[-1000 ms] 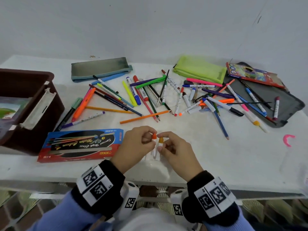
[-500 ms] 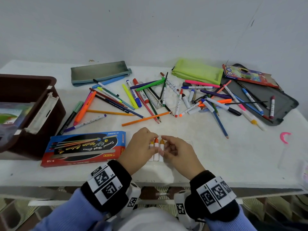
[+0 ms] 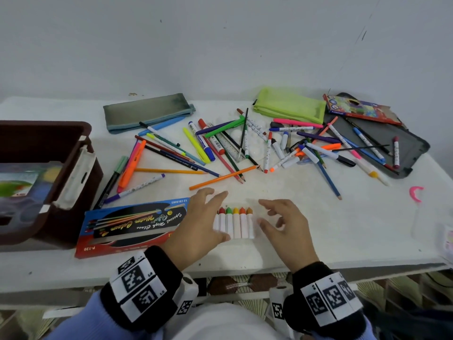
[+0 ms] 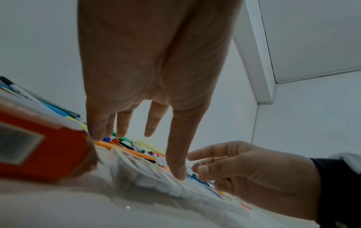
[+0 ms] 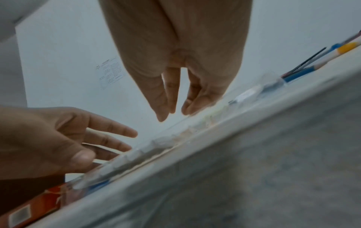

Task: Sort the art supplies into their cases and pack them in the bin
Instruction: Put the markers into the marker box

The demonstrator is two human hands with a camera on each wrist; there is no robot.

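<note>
Directly in front of the person, near the front edge of a white worktop, a row of short white crayons with red, green, yellow and orange tips lies side by side, seemingly in a clear case that is hard to make out. From the head camera, the left hand covers the row's left end, fingers spread and relaxed, its thumb lying by the crayons' lower ends. The right hand hovers just right of the row, fingers loosely spread, gripping nothing. Only the left wrist camera shows the left thumb tip touching the pale crayon barrels; its other fingers hang straight above the worktop. The right wrist view is blurred: the right hand's fingers point down, close together, above a clear plastic edge, and whether they touch it cannot be told. Only the head view shows the surroundings. A flat blue and red watercolour box lies just left of the crayons, and a dark brown bin stands at the far left. Behind the hands, loose pens, markers and pencils lie scattered across the worktop. At the back are a grey pouch, a lime green pouch, a red pencil box, and an open dark case strewn with markers.
</note>
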